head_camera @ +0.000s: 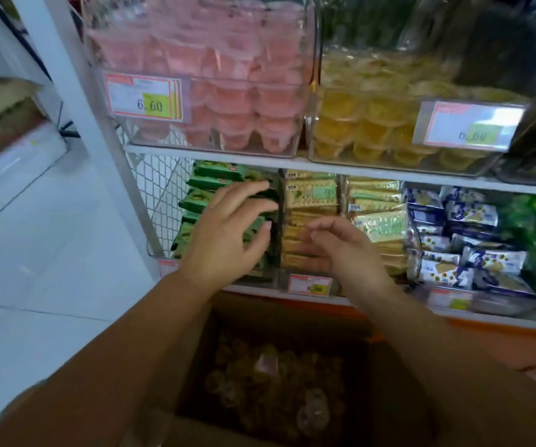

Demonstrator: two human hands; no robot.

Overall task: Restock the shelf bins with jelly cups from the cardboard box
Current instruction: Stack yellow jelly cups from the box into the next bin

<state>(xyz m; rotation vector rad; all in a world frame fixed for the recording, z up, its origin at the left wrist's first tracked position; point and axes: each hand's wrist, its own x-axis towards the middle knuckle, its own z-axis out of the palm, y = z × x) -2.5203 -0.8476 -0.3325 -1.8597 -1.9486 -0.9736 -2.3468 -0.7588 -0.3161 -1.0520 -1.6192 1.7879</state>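
Head view: an open brown cardboard box (260, 312) is seen at the bottom, with brownish jelly cups (276, 391) lying inside it, blurred. Both hands are held above the box and nothing is gripped. The left hand (228, 233) is spread with relaxed fingers before green snack packets (202, 188); the right hand (340, 250) is loosely curled before pale cracker packs (308, 191). On the shelf above, pink jelly cups (237, 101) are stacked in a clear plastic bin (150, 138), with yellow jelly cups (366, 124) in the neighbouring clear bin (321, 161).
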